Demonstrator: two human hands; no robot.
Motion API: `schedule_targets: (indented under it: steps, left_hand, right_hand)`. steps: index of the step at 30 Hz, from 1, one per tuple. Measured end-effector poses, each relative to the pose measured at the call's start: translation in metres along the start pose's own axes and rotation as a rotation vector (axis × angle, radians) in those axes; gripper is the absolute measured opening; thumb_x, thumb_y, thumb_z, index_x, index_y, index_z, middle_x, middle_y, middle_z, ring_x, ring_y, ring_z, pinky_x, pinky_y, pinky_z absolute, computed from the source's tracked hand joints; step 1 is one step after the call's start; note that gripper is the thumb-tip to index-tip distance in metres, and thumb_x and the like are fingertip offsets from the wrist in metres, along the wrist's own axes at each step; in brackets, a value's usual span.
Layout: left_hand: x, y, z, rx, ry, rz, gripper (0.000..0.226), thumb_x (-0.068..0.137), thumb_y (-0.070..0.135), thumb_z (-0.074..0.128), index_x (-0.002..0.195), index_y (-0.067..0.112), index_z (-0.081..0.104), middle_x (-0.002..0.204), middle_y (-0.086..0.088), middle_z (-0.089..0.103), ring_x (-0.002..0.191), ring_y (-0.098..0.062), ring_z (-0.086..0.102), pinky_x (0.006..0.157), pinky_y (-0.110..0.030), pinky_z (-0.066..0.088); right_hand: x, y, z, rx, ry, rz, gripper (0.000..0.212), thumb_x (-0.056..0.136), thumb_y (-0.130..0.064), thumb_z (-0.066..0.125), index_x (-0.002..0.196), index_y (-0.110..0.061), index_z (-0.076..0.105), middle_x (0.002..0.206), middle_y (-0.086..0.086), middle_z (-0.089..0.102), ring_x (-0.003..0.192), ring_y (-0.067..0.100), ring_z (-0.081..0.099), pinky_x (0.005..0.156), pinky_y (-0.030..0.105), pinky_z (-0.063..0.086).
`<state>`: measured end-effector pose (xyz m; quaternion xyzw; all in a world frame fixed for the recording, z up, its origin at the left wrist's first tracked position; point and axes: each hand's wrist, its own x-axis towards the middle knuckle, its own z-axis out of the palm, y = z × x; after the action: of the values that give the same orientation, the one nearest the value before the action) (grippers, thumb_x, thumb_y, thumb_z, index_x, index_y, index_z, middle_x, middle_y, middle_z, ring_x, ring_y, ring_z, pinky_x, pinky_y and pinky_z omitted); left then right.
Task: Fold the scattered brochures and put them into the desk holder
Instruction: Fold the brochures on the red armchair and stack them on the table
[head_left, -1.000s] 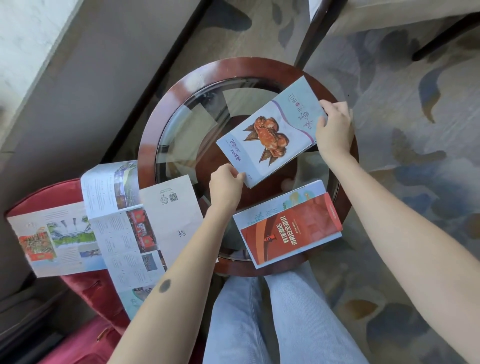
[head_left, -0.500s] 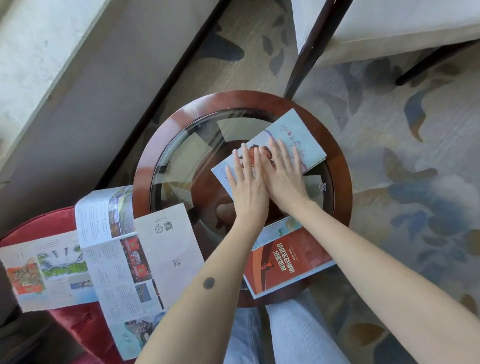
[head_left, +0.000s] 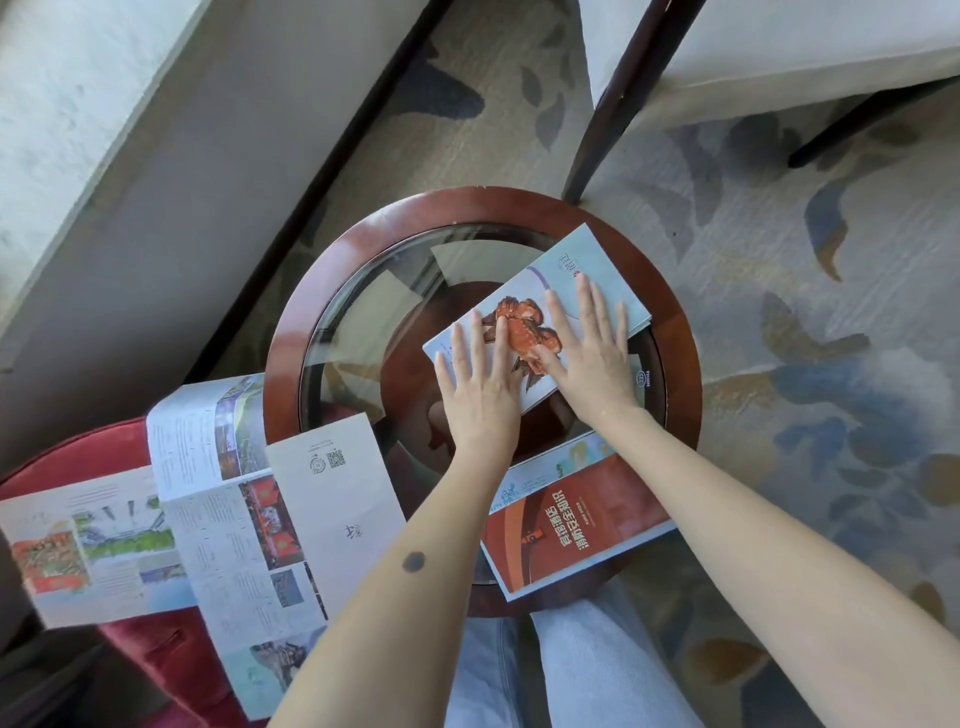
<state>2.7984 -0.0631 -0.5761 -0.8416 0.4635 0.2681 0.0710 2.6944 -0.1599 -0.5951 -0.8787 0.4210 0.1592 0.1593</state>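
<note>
Head view. Both hands lie flat, palms down, on the folded crab brochure (head_left: 571, 291), which rests on the round glass-topped table (head_left: 332, 291).

Left hand (head_left: 480, 387): fingers (head_left: 461, 343) extended and slightly spread, pressing the near-left end of the crab brochure. The fingertips reach the printed crab; the wrist lies over bare glass.

Right hand (head_left: 589, 353): fingers (head_left: 597, 306) extended and slightly spread, pressing the middle of the same brochure. Its far-right end, with the printed title, projects beyond the fingertips and onto the wooden rim. The right thumb points toward the left hand, just beside it.

Neither hand pinches anything.

Behind both wrists, between the forearms, a folded red brochure (head_left: 576, 525) lies on the near edge of the table, overhanging the rim above the person's jeans (head_left: 571, 670).

Left of the left forearm, an unfolded brochure (head_left: 270, 519) spans the table edge and a red seat (head_left: 104, 447). A second unfolded sheet (head_left: 78, 540) lies farther left, on the seat.
</note>
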Motion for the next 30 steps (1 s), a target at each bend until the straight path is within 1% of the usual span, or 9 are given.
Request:
schedule_targets:
  steps: [4,7,10,12,14,17,20,24,30]
  left_hand:
    - [0.0,-0.004,-0.008,-0.019,-0.023,0.06,0.063,0.1,0.031,0.03,0.149,0.02,-0.008,0.158,-0.009,-0.013,0.145,-0.03,-0.013,0.117,-0.048,0.002]
    - [-0.005,-0.012,-0.026,-0.19,0.049,0.098,0.058,0.094,0.009,0.04,0.147,0.013,0.018,0.156,-0.015,0.011,0.145,-0.032,0.004,0.116,-0.043,0.011]
    - [-0.022,-0.034,-0.042,-0.411,0.191,0.058,0.046,0.088,-0.001,0.042,0.134,0.003,0.043,0.141,-0.019,0.039,0.136,-0.034,0.029,0.111,-0.04,0.024]
    - [-0.037,-0.053,-0.046,-0.485,0.274,0.022,0.04,0.086,-0.005,0.044,0.125,-0.001,0.052,0.132,-0.019,0.048,0.129,-0.034,0.04,0.109,-0.043,0.032]
    - [-0.053,-0.076,-0.045,-0.552,0.373,-0.048,0.036,0.083,-0.008,0.047,0.117,-0.002,0.058,0.124,-0.017,0.055,0.121,-0.032,0.048,0.104,-0.042,0.038]
    - [-0.085,-0.117,-0.034,-0.648,0.495,-0.189,0.031,0.086,-0.005,0.049,0.115,0.002,0.06,0.119,-0.013,0.058,0.114,-0.026,0.052,0.101,-0.037,0.043]
    - [-0.12,-0.158,-0.012,-0.719,0.549,-0.386,0.032,0.09,0.001,0.05,0.121,0.005,0.054,0.123,-0.011,0.055,0.114,-0.024,0.05,0.1,-0.03,0.037]
    - [-0.164,-0.197,0.023,-0.871,0.508,-0.608,0.038,0.091,0.006,0.051,0.128,0.007,0.047,0.129,-0.011,0.047,0.12,-0.026,0.045,0.105,-0.042,0.037]
    - [-0.22,-0.264,0.074,-0.975,0.436,-0.9,0.04,0.094,0.014,0.047,0.134,0.01,0.043,0.138,-0.01,0.041,0.128,-0.025,0.037,0.104,-0.038,0.031]
  right_hand:
    - [0.0,-0.002,-0.002,-0.022,-0.023,0.014,0.064,0.096,-0.049,0.026,0.149,-0.024,0.001,0.157,0.016,-0.005,0.146,0.031,-0.002,0.116,0.052,-0.002]
    - [0.0,-0.009,-0.008,-0.047,-0.036,0.045,0.065,0.096,-0.048,0.028,0.149,-0.021,0.002,0.157,0.017,-0.004,0.146,0.032,-0.003,0.116,0.052,-0.001]
    - [0.0,-0.032,-0.02,0.045,0.053,0.076,0.055,0.096,-0.031,0.042,0.144,-0.012,0.025,0.155,0.02,0.015,0.144,0.034,0.012,0.116,0.052,0.004]
    - [-0.001,-0.059,-0.028,0.118,0.137,0.017,0.04,0.093,-0.018,0.046,0.132,-0.009,0.044,0.145,0.019,0.036,0.138,0.033,0.028,0.116,0.049,0.011]
    - [-0.005,-0.094,-0.03,0.19,0.171,-0.086,0.03,0.091,-0.012,0.046,0.118,-0.007,0.055,0.131,0.015,0.051,0.127,0.031,0.042,0.112,0.045,0.023]
    - [-0.021,-0.153,-0.025,0.339,0.132,-0.241,0.027,0.089,-0.014,0.042,0.106,-0.01,0.062,0.113,0.008,0.061,0.11,0.026,0.053,0.099,0.035,0.033]
    - [-0.04,-0.205,-0.01,0.357,0.049,-0.378,0.027,0.088,-0.014,0.043,0.106,-0.011,0.063,0.11,0.005,0.062,0.11,0.023,0.053,0.097,0.032,0.035]
    - [-0.06,-0.253,0.009,0.324,0.0,-0.429,0.024,0.087,-0.007,0.049,0.105,-0.01,0.063,0.112,0.006,0.06,0.111,0.024,0.052,0.096,0.034,0.035]
    - [-0.094,-0.311,0.034,0.292,-0.084,-0.53,0.023,0.086,-0.002,0.05,0.105,-0.008,0.062,0.107,0.008,0.059,0.103,0.026,0.052,0.087,0.029,0.031]
